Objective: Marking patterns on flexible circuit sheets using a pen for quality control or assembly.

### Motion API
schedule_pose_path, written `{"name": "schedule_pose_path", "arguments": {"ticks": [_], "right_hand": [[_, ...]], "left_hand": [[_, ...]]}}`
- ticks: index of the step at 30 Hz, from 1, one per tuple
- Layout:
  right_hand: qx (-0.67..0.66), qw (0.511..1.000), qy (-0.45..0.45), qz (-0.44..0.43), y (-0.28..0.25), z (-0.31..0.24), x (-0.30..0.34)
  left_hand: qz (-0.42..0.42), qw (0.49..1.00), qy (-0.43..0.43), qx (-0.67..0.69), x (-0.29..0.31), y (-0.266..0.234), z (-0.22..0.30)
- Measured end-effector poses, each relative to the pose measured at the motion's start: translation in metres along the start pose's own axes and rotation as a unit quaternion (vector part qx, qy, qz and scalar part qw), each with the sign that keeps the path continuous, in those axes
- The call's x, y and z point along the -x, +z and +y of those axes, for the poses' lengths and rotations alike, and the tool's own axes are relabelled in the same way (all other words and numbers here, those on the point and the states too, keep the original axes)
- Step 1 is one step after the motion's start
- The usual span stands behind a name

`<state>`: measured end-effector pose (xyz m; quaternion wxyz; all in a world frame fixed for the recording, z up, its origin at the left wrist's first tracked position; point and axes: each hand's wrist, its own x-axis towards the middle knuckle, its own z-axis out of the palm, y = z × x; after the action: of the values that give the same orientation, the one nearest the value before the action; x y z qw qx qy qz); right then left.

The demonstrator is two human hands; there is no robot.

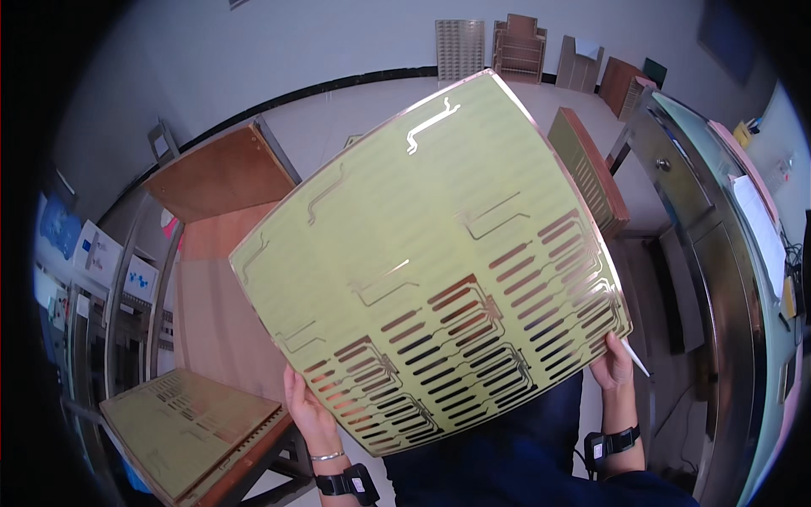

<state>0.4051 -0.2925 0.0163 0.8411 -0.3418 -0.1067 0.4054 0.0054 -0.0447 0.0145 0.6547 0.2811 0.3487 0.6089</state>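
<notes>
Left hand (312, 418) and right hand (615, 368) both clamped on lower edges of tilted copper-traced circuit panel (363, 232); white pointed tool (637, 359) juts beside right. Panel stack (139, 418) lower left.

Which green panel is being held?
The large central panel, held at its near edges by the left hand and right hand. The others aren't in hand: the lower-left panel lies flat; the right-side panel stands tilted.

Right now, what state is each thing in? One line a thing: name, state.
Patterned green panel: held up, tilted
Left hand: gripping panel's edge
Right hand: gripping panel's corner
White pointed tool: sticking out beside right hand
Panel stack: lying at lower left
Brown board: propped upright
</notes>
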Motion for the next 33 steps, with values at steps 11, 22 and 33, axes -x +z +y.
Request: {"name": "schedule_pose_path", "arguments": {"ticks": [11,22,33], "right_hand": [[0.029,0.998,0.009,-0.052,-0.011,0.007,-0.004],[-0.073,0.980,-0.028,-0.186,0.008,0.019,-0.023],[0.142,0.942,-0.002,-0.303,0.173,0.036,-0.056]], "left_hand": [[0.017,1.000,0.002,0.014,0.011,-0.010,0.003],[-0.037,0.995,-0.062,0.073,0.008,-0.024,0.019],[0.067,0.953,-0.077,0.286,-0.002,-0.073,-0.014]]}}
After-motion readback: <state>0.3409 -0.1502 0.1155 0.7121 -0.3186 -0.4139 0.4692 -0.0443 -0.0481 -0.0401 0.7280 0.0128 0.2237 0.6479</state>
